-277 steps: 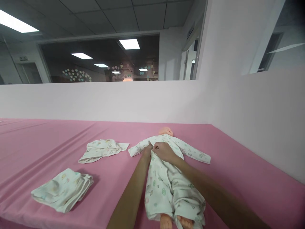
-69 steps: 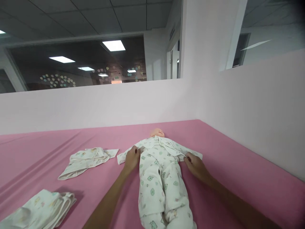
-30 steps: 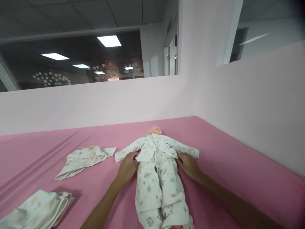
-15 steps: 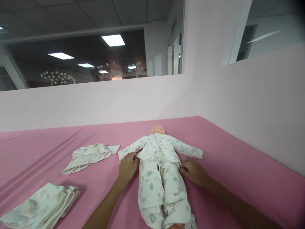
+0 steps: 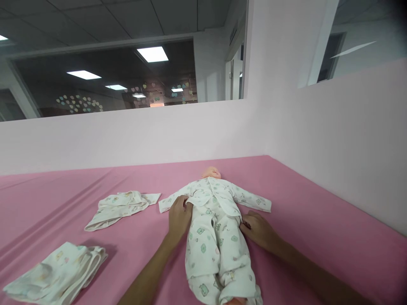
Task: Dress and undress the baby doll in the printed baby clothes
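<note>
A baby doll [image 5: 212,172] lies on its back on the pink sheet, its head toward the far wall and its arms spread. It wears a white printed baby jacket [image 5: 219,195] and white baby trousers [image 5: 203,245] with green animal prints. My left hand [image 5: 179,217] is closed on the jacket's lower edge at the doll's left-hand side in view, lifting that corner a little. On the opposite side, my right hand [image 5: 258,228] is curled at the waist, its fingertips pinching cloth by the jacket's hem. The exact grip of those fingertips is partly hidden.
To the left lie a loosely folded baby garment [image 5: 122,208] and, nearer, a folded printed cloth [image 5: 57,273]. The pink sheet [image 5: 143,245] has creases at left. A white wall [image 5: 127,137] with windows stands behind, another at right.
My left hand has moved slightly up and right, toward the doll's torso, and the jacket's corner has gone with it, folding inward. My right hand stays at the waist.
</note>
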Tool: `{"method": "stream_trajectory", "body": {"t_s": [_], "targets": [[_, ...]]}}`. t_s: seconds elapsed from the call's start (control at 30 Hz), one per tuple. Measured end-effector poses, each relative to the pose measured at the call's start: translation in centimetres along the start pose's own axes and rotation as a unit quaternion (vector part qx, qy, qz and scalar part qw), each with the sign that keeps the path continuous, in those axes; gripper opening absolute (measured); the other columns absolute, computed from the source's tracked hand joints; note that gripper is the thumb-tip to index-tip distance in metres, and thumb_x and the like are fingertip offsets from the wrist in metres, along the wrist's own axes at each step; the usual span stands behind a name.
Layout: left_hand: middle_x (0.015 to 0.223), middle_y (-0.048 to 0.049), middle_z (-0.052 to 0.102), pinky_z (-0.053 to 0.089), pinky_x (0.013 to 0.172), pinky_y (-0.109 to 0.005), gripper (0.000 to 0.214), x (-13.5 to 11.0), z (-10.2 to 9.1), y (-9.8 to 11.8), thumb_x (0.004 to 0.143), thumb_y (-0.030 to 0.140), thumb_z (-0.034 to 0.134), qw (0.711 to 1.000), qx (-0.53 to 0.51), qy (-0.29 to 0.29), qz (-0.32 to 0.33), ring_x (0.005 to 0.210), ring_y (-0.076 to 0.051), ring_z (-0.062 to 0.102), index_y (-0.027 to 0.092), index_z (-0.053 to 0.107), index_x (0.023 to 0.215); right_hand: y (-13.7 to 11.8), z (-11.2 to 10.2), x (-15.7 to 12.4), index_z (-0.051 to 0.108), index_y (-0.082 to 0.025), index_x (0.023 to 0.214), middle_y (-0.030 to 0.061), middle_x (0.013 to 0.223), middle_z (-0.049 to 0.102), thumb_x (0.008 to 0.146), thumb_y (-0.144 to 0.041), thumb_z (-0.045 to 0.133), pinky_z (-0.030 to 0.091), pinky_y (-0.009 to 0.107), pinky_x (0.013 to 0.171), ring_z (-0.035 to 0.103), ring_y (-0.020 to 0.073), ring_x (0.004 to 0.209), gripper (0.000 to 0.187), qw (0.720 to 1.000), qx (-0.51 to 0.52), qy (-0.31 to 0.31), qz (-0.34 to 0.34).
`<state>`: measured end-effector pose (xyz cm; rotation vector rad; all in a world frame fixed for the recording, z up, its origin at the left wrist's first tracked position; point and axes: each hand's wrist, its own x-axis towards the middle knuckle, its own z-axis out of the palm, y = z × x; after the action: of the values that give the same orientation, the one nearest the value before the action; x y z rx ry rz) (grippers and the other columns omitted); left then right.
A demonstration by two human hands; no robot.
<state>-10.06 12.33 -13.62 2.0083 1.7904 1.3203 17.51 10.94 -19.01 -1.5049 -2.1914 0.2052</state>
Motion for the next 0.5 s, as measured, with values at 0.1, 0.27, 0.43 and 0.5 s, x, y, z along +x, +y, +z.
{"method": "stream_trajectory", "body": {"t_s": [0.1, 0.27, 0.43, 0.5], "targets": [[0.097, -0.0043, 0.065, 0.042, 0.072, -0.030, 0.020, -0.1, -0.1, -0.5, 0.084, 0.020, 0.039, 0.998, 0.056, -0.008, -0.023, 0.089, -0.020, 0.058, 0.021, 0.057, 0.091, -0.1, -0.2, -0.1, 0.035, -0.020, 0.057, 0.0028, 0.062, 0.054, 0.084, -0.024, 0.040, 0.028, 0.030, 0.061, 0.050, 0.0182, 0.070, 0.028, 1.000, 0.003, 0.002, 0.002], [0.096, -0.0068, 0.066, 0.038, 0.061, -0.029, 0.017, 0.5, 0.4, -2.2, 0.083, 0.022, 0.041, 0.971, 0.197, -0.093, -0.098, 0.086, -0.023, 0.061, 0.020, 0.056, 0.090, -0.2, -0.1, -0.1, 0.033, -0.020, 0.056, 0.0027, 0.061, 0.053, 0.084, -0.025, 0.040, 0.027, 0.030, 0.061, 0.049, 0.0183, 0.069, 0.029, 1.000, 0.005, -0.002, 0.011], [0.090, -0.0083, 0.067, 0.035, 0.054, -0.028, 0.020, 0.8, 1.0, -2.7, 0.087, 0.029, 0.039, 0.958, 0.231, -0.141, -0.098, 0.078, -0.024, 0.062, 0.020, 0.055, 0.082, 0.0, 0.1, -0.2, 0.032, -0.020, 0.057, 0.0026, 0.062, 0.053, 0.085, -0.026, 0.039, 0.028, 0.030, 0.061, 0.049, 0.0185, 0.069, 0.029, 1.000, -0.003, -0.006, 0.013], [0.088, -0.0093, 0.067, 0.034, 0.054, -0.029, 0.020, 0.4, 0.7, -2.4, 0.087, 0.027, 0.039, 0.951, 0.253, -0.162, -0.074, 0.077, -0.025, 0.062, 0.019, 0.054, 0.078, 0.1, 0.1, -0.3, 0.032, -0.020, 0.058, 0.0024, 0.062, 0.053, 0.086, -0.028, 0.038, 0.029, 0.030, 0.061, 0.049, 0.0185, 0.070, 0.030, 1.000, -0.002, -0.007, 0.011]]}}
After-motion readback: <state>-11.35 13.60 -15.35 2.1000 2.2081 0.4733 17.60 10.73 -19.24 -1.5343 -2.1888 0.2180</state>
